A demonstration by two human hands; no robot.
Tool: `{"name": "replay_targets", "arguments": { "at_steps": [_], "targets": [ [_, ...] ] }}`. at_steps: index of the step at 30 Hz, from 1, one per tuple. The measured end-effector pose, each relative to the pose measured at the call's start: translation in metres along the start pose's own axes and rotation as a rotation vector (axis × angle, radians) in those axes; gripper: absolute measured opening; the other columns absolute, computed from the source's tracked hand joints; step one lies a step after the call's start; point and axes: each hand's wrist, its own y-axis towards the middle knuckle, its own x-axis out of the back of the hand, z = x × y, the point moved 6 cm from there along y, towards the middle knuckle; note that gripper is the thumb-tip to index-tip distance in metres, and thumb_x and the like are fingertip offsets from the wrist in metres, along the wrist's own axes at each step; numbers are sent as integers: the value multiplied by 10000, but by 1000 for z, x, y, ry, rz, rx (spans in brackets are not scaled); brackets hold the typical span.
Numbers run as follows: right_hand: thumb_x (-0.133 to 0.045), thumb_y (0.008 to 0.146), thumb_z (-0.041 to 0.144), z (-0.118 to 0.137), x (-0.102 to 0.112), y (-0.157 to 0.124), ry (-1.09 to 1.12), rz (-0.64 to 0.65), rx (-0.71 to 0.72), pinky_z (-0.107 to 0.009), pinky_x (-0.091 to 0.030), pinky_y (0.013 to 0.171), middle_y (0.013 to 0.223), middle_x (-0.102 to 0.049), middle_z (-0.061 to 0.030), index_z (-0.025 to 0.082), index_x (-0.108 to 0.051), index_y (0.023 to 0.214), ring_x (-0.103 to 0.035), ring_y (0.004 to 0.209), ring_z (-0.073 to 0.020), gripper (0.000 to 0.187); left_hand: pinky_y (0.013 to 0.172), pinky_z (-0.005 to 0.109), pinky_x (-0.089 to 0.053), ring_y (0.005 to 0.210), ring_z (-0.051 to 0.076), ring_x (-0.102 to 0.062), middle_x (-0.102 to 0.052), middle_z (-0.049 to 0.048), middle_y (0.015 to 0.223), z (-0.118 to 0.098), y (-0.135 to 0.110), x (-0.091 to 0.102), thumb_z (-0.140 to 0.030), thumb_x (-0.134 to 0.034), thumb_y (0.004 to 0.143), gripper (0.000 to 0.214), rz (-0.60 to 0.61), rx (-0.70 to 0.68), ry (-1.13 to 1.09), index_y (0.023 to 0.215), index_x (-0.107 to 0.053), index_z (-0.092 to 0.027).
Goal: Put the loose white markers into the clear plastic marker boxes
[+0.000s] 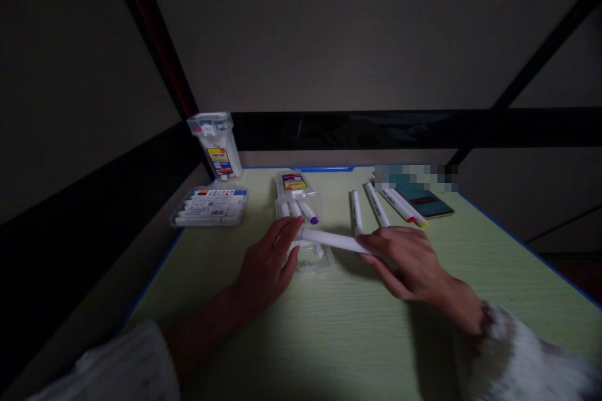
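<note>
A white marker (336, 240) lies roughly level across the space between my hands, above the table. My right hand (409, 260) pinches its right end between thumb and fingers. At its left end, my left hand (268, 266) closes around the tip, with fingers above and thumb below. Behind and under the marker is an open clear plastic case (322, 268), its near part partly hidden by my left hand. Several white markers rest in the case, one with a purple end (313, 220). A yellow, red and blue label (294, 182) marks its far part.
Right of the case lie loose white markers (376, 203), some with red or yellow ends. A phone (426, 197) sits beyond them. On the left are a flat marker case (211, 207) and a tall upright one (216, 150). The pale green table (329, 338) has blue edging.
</note>
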Motion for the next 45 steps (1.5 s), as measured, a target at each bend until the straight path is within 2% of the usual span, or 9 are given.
{"name": "replay_targets", "arguments": {
  "at_steps": [18, 25, 33, 45],
  "targets": [
    [-456, 842, 149, 1, 2, 1, -37, -39, 18, -241, -330, 431, 541, -527, 8, 130, -539, 892, -440, 461, -102, 99, 797, 312, -530, 1005, 191, -553, -469, 116, 1197, 0, 0, -2, -76, -474, 792, 521, 1, -4, 6, 1275, -324, -199],
    [-468, 843, 151, 3, 2, 1, -35, -54, 32, -232, -326, 413, 521, -513, 14, 119, -541, 901, -436, 444, -100, 98, 908, 341, -479, 1112, 197, -493, -493, 100, 1188, 0, 0, -4, -89, -456, 814, 500, 15, -40, 22, 1282, -324, -206],
    [-459, 859, 163, 5, 1, 3, -36, -38, 31, -233, -348, 419, 528, -524, 21, 137, -531, 928, -451, 452, -96, 103, 949, 363, -454, 1142, 195, -475, -512, 118, 1189, -7, 0, 1, -60, -430, 826, 493, -22, -125, 9, 1292, -330, -184],
    [-514, 842, 140, 11, -5, 2, -3, -25, 66, -228, -320, 406, 519, -512, 27, 98, -530, 962, -433, 449, -91, 128, 977, 358, -428, 1204, 191, -424, -463, 157, 1266, -16, 1, -2, -70, -404, 845, 460, 75, -186, -28, 1293, -325, -132]
  ]
}}
